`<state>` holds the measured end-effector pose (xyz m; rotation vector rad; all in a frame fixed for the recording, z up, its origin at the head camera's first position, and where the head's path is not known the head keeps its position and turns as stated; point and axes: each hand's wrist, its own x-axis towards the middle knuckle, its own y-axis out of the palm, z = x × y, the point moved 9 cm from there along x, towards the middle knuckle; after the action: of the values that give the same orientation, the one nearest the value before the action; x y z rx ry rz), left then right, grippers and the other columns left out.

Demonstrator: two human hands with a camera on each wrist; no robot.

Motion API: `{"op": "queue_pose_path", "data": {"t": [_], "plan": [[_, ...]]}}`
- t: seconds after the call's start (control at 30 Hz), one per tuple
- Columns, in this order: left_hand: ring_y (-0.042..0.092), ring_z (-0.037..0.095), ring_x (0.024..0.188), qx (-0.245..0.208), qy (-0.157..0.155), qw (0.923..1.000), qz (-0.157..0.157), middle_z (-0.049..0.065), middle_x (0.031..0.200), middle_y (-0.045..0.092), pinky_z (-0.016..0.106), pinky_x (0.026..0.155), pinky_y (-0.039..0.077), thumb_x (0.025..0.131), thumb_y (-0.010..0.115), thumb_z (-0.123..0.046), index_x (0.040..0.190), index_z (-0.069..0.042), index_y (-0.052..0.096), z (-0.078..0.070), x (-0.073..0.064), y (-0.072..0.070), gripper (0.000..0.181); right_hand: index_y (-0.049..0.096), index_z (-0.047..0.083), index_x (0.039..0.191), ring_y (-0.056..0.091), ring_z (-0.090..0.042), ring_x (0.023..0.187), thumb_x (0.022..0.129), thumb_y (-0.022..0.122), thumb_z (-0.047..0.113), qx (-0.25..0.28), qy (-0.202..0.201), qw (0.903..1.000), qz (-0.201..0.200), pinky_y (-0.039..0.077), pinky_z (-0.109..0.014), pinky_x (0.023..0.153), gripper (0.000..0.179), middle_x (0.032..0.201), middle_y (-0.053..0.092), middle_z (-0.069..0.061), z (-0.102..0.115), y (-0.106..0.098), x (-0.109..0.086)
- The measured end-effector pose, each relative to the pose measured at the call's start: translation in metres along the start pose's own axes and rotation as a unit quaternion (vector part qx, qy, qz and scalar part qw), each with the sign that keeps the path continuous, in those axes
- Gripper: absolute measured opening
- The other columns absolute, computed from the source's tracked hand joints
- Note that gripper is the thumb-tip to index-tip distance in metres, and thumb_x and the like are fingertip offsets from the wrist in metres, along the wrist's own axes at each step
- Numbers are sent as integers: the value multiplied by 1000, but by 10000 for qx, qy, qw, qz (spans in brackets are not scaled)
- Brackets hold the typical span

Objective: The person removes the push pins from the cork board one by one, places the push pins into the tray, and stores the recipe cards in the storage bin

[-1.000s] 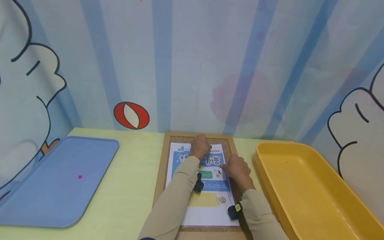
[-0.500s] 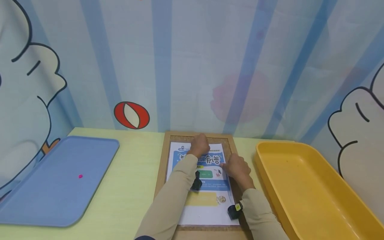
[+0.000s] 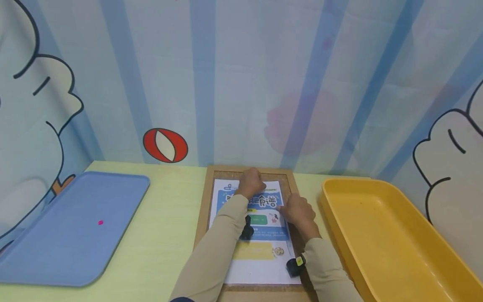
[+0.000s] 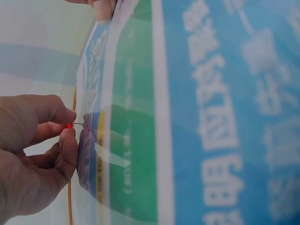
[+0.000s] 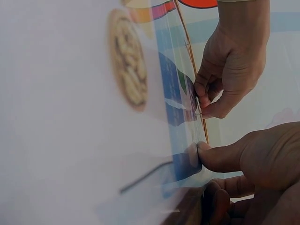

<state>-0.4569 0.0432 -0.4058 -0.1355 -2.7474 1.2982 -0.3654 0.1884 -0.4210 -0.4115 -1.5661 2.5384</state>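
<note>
A printed sheet [image 3: 260, 268] lies on a wood-framed corkboard [image 3: 201, 214]. Near the sheet's top edge, my left hand [image 3: 250, 183] pinches a red-headed push pin [image 4: 70, 125] between thumb and fingers. The pin's thin metal needle meets the sheet's surface in the left wrist view; the head view hides the pin behind the hand. To the right, my right hand [image 3: 298, 210] grips the side of the corkboard. Its thumb [image 5: 215, 157] presses on the sheet's right part, while the other fingers [image 5: 234, 185] curl at the board's edge.
On the left lies a blue tray [image 3: 71, 247] with a small pink thing [image 3: 100, 222] on it. A deep yellow tray [image 3: 392, 235] stands close to the board's right side. A striped cartoon backdrop [image 3: 241, 84] rises behind the light-green table [image 3: 166, 218].
Over the last second my left hand and forearm have shifted very slightly to the left. The right hand, the sheet and the board stay in place.
</note>
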Motion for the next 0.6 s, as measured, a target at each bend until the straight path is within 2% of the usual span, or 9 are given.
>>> {"op": "queue_pose_path", "data": {"t": [0.33, 0.43, 0.6], "plan": [[48, 11, 55, -241, -29, 9997, 53, -3, 56, 51, 24, 51, 36, 84, 77, -11, 62, -11, 61, 4, 0, 2, 28, 67, 0, 108, 64, -25, 71, 93, 71, 28, -14, -51, 10000, -20, 47, -37, 68, 32, 82, 69, -11, 0, -1, -1], [51, 12, 59, -131, -50, 9998, 147, -2, 61, 55, 24, 53, 38, 86, 77, -12, 67, -9, 64, 3, 1, 3, 22, 67, 0, 108, 65, -25, 71, 93, 71, 27, -9, -62, 10000, -38, 47, -36, 67, 31, 82, 69, -11, 0, -1, -1], [54, 15, 66, 237, 104, 9993, 275, 2, 70, 59, 25, 58, 40, 88, 73, -9, 74, -7, 67, -2, 0, 4, 16, 67, 0, 108, 64, -25, 71, 93, 71, 27, -18, -65, 10000, -57, 46, -36, 67, 31, 82, 68, -11, 0, -1, -1]]}}
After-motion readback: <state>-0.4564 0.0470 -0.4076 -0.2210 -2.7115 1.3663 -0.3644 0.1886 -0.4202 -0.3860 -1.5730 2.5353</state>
